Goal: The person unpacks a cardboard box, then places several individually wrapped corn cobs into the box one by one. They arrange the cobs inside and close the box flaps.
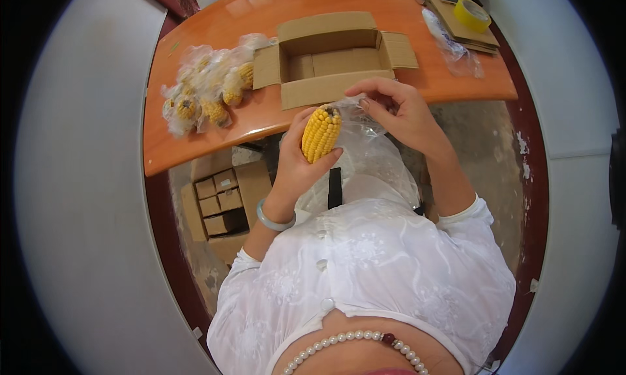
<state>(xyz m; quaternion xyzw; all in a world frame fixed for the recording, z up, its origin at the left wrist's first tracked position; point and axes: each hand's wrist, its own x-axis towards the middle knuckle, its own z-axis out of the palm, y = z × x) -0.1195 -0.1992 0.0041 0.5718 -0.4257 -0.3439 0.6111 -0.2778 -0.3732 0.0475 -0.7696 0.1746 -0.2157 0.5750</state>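
A yellow ear of corn (321, 134) is upright but slightly tilted in my left hand (299, 152), its dark-centred cut end facing up. My fingers wrap its left side and my thumb crosses its lower right. Just to the right, my right hand (398, 113) has thin clear plastic film (359, 116) at its curled fingers, and its thumb and forefinger are apart. How firmly it grips the film is hard to see. More clear plastic (386, 155) lies over my lap. Beyond my hands, an open cardboard box (342, 62) with its flaps spread stands on the orange table (205, 147).
Several corn ears in clear bags (203, 89) are heaped left of the box. At the far right, yellow tape (472, 15) sits on flat cardboard (447, 20) beside a crumpled plastic bag (452, 47). An open carton (225, 199) of small boxes is below the table's left side.
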